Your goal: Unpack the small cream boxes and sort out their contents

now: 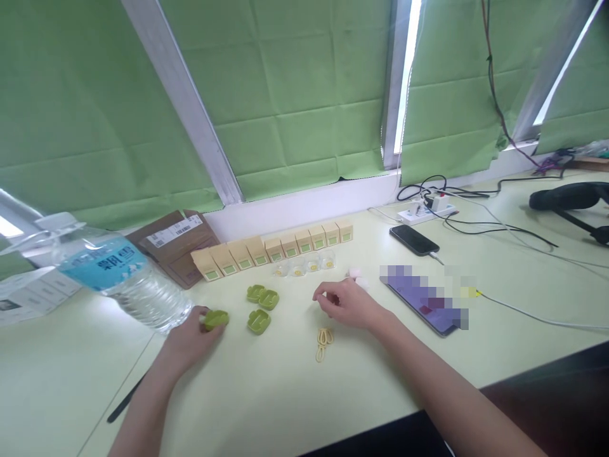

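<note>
Pale green table [285, 393], water bottle [118, 276] lying at its left; just right of the bottle the left hand [190, 343] pinches a green case [216, 318], farther right two more green cases [262, 297], then the right hand [345, 303], fingers curled together, grip contents unclear, yellow loops [324, 341] just below.
</note>
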`<state>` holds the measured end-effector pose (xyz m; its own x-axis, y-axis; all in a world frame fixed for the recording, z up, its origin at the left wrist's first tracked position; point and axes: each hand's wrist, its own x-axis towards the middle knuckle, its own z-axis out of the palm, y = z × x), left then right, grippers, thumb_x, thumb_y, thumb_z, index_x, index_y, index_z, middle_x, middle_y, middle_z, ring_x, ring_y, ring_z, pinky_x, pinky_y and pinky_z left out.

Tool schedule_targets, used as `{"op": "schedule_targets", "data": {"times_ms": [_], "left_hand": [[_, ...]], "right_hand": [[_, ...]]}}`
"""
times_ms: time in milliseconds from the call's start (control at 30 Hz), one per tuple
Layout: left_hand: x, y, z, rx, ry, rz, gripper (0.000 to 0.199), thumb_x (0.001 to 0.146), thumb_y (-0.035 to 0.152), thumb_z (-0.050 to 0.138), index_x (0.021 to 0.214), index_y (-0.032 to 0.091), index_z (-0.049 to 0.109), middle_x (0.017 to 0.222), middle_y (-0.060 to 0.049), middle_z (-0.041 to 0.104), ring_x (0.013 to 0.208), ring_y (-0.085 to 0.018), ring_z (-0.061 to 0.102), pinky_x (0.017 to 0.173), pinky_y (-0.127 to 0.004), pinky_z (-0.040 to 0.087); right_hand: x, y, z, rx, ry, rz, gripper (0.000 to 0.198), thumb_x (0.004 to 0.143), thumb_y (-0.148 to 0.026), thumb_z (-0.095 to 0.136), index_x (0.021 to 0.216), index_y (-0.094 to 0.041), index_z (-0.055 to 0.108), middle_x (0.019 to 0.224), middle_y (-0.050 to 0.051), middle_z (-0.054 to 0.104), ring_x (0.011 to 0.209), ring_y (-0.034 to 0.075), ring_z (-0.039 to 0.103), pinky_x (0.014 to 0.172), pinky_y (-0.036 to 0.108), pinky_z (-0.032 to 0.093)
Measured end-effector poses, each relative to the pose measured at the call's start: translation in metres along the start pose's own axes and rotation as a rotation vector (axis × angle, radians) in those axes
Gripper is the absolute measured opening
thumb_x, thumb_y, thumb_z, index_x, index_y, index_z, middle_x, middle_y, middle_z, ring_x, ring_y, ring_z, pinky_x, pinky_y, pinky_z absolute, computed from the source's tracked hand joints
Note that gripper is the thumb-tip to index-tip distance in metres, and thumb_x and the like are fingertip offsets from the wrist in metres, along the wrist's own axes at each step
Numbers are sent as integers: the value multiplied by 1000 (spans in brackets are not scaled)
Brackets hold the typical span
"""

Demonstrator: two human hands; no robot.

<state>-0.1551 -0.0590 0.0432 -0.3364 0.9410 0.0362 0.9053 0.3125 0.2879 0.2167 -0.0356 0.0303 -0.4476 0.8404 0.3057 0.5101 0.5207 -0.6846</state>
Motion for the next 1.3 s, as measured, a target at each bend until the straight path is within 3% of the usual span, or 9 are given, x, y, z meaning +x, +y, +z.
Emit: {"op": "schedule_targets", "data": {"times_ms": [200,333,467,633,800,933,1100,1300], "left_hand": [[1,38,18,-61,-31,109,61,69,65,58,110,19,65,89,-8,72,81,-29,68,71,-35,47],[7,40,26,-87,-60,180,60,74,64,56,112,19,68,94,-8,72,84,-28,68,74,-34,47],[8,36,23,-147,-155,148,68,78,71,51,119,19,67,96,-8,73,77,-26,68,72,-34,48],[3,46,11,-107,-14,136,67,82,70,45,126,21,61,89,-6,69,81,-26,66,76,-35,47],[6,79,9,-152,69,207,53,86,61,45,121,24,60,89,-3,66,76,-23,64,77,-35,47],[24,110,15,-196,92,280,46,87,52,47,121,24,59,97,-4,67,75,-21,63,80,-35,47],[61,142,22,-164,108,449,38,88,39,47,118,20,60,108,-10,69,96,-26,65,91,-38,47],[114,164,27,98,65,563,54,85,26,48,138,14,49,140,-18,55,127,-32,54,108,-44,40]], "right_hand": [[0,0,-1,10,0,19,19,90,-20,54,91,-19,73,57,-2,65,53,11,58,57,22,38],[1,-1,-2,9,-5,18,19,90,-20,55,90,-20,73,57,-3,65,53,11,57,58,22,39],[1,0,-1,3,-1,-9,19,90,-20,55,91,-19,74,57,-3,65,51,10,54,57,22,36],[0,0,3,9,6,-23,20,89,-20,55,91,-20,75,57,-3,64,51,10,52,56,22,35],[1,-3,4,9,-19,-19,20,88,-18,55,91,-20,75,58,-3,65,52,10,53,56,22,35],[1,-3,4,-10,-18,-37,19,86,-15,56,89,-20,75,58,-3,64,51,10,52,56,22,34],[2,-2,6,-28,-26,-70,20,85,-14,56,88,-20,74,59,-3,65,52,10,54,56,21,33],[2,0,8,-24,-24,-102,18,84,-14,56,89,-20,73,61,-3,66,53,10,55,55,21,32]]}}
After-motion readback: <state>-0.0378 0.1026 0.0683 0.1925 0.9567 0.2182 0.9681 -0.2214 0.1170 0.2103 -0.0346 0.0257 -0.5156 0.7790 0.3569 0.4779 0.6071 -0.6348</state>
